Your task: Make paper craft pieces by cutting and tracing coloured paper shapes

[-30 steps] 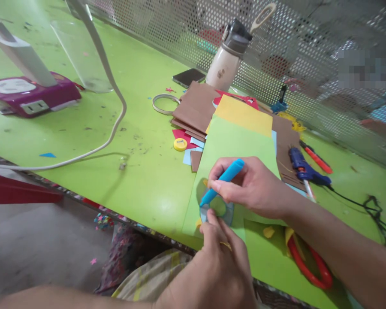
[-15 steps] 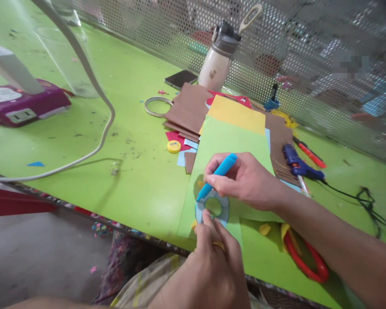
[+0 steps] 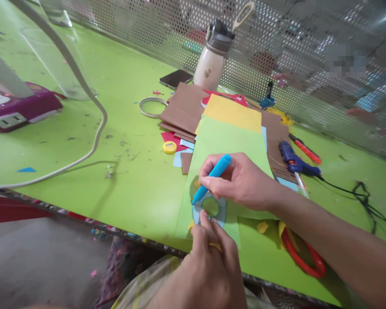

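Note:
A bright blue marker [image 3: 216, 171] is pinched in my right hand [image 3: 236, 182], its tip at the left edge of a light blue paper ring [image 3: 223, 210]. The ring has a darker blue line along its edges. It lies on a light green paper sheet [image 3: 228, 141] near the table's front edge. My left hand [image 3: 209, 266] keeps its fingers together and presses the fingertips on the ring's lower part, partly covering it. Small yellow paper bits [image 3: 191, 224] show beside the ring. Below my right forearm lie red-handled scissors [image 3: 304, 257], their blades mostly hidden.
Behind the green sheet are yellow paper [image 3: 233, 112], brown paper [image 3: 183, 105], a tape roll [image 3: 152, 107], a phone [image 3: 176, 79] and a bottle [image 3: 210, 64]. A blue glue gun [image 3: 294, 159] lies right. A power strip [image 3: 22, 107] and white cable [image 3: 98, 128] occupy the left.
The whole view has shifted slightly. The marker tip has slid a little down the ring's left edge; both hands keep their hold.

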The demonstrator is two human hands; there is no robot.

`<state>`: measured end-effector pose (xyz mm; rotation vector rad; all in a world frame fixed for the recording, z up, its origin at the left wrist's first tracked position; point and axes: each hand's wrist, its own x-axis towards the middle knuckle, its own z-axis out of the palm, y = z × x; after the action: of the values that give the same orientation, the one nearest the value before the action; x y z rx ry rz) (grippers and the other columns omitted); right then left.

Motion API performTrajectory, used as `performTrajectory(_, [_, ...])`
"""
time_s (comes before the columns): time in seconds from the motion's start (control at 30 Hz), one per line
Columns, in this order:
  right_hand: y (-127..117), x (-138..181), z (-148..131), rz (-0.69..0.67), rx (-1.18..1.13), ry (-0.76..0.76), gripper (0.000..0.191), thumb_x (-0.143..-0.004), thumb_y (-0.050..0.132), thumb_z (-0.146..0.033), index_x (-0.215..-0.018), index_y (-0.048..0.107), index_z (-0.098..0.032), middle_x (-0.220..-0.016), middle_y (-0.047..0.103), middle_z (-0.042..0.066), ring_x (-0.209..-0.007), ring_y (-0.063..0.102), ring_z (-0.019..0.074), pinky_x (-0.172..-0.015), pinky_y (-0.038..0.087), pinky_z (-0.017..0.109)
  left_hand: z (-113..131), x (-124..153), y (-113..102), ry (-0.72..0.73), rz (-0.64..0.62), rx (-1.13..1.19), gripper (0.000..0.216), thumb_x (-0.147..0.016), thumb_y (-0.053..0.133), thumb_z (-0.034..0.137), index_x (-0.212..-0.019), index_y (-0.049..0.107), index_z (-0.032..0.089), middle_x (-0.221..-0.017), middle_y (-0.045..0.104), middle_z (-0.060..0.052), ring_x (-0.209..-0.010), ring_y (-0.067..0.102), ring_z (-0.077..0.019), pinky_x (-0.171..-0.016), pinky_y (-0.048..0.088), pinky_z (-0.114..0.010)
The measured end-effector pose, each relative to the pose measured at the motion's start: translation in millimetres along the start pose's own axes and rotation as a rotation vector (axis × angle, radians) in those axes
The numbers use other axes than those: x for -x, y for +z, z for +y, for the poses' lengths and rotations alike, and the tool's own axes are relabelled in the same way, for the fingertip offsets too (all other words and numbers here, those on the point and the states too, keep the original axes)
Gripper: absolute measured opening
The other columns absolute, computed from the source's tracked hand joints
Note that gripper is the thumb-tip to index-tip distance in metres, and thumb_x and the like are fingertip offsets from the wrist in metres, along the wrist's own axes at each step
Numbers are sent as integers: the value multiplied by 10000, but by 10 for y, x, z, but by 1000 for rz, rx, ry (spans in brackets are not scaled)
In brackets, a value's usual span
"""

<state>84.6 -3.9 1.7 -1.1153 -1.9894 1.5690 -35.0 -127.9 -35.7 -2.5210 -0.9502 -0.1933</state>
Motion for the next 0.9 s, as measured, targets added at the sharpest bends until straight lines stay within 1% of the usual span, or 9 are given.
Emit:
performTrajectory(0.17, [-7,-14,-1,-11,-31,9,101,-742,572,-85,-697,541,-170,-607,509,-71,-552,454,70,-511,391,192,-39,-1,-24,27,-38,13,349,-824,531,228,-1115,670,92,-1083,709,-183,-953,667,-325,-750,426,-457])
performTrajectory(0.3, [-25,-36,25,3,-28,5,104,-735,562,-79,-696,541,-173,-615,511,-65,-565,472,74,-521,402,187,-34,3,-6,29,-14,14,330,-833,503,224,-1079,673,84,-1069,718,-179,-914,685,-324,-761,423,-462])
performTrajectory(0.5, [-50,-62,73,14,-14,-44,125,-745,549,-69,-684,541,-178,-556,491,-80,-504,462,66,-460,377,170,-22,15,15,32,-33,26,333,-843,507,223,-1101,654,72,-1112,699,-202,-945,673,-329,-799,416,-473])
performTrajectory(0.8, [-51,-67,81,38,-46,-57,127,-755,558,-56,-694,545,-167,-561,493,-84,-509,465,53,-471,391,157,-44,22,-14,45,-59,18,352,-816,477,184,-1094,651,57,-1100,703,-207,-955,676,-343,-825,412,-469])
performTrajectory(0.9, [-54,-56,75,42,-51,-84,151,-755,546,-39,-677,533,-168,-554,491,-87,-503,459,48,-464,386,151,-42,24,-11,56,-62,6,351,-805,479,164,-1093,647,52,-1108,697,-216,-947,676,-334,-824,420,-467])
